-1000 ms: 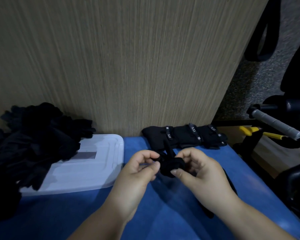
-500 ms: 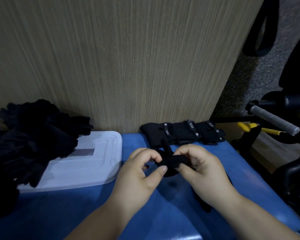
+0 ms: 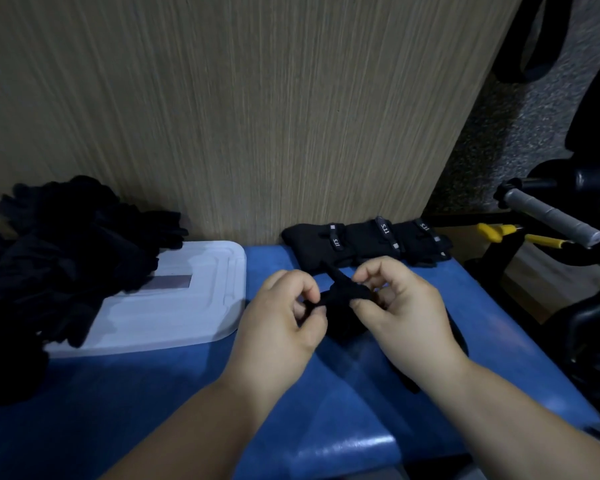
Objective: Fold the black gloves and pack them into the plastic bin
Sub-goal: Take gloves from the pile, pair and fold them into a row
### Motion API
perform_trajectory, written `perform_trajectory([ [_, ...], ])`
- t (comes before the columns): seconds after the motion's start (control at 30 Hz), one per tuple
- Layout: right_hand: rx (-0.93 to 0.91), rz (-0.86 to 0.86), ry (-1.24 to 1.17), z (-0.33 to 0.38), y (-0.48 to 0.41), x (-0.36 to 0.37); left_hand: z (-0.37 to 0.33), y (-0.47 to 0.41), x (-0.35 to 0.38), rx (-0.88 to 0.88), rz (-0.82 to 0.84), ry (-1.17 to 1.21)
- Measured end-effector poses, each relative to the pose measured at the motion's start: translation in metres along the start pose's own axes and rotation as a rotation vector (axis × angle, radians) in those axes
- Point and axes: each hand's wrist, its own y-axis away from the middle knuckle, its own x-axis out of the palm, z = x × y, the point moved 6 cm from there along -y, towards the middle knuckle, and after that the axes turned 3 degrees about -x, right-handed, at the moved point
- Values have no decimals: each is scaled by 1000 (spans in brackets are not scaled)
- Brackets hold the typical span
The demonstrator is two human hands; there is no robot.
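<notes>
Both hands hold one bunched black glove (image 3: 342, 299) just above the blue surface (image 3: 174, 393). My left hand (image 3: 284, 323) pinches its left end between thumb and forefinger. My right hand (image 3: 399, 306) grips its right side with curled fingers. One glove finger sticks up between my hands. A row of folded black gloves (image 3: 364, 244) with small grey tags lies against the wooden panel behind. A loose pile of black gloves (image 3: 63, 251) covers the left part of the white plastic bin lid (image 3: 187, 303).
A wood-grain panel (image 3: 257, 109) stands upright right behind the blue surface. On the right are a grey-gripped handle (image 3: 551, 216), yellow-handled tools (image 3: 520, 233) and dark equipment. The blue surface's front edge is near the bottom of the view.
My hands have shifted slightly up and apart on the glove. The left thumb and forefinger now pinch a stretched end, and the bundle looks tighter.
</notes>
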Motion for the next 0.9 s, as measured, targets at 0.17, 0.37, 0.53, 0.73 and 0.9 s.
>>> perform_trajectory([
  [0.17, -35, -42, 237, 3, -2, -3, -6, 1, -4, -29, 1, -10],
  [0.37, 31, 137, 31, 1, 2, 11, -4, 1, -11, -124, -1, 134],
  [0.53, -2, 128, 76, 5, 2, 10, -4, 4, -7, -154, 74, 232],
  [0.73, 20, -1, -65, 5, -1, -5, 2, 3, -1, -275, 104, 452],
  [0.9, 173, 81, -461, 1, 0, 5, 22, 16, 23, -662, 411, 460],
])
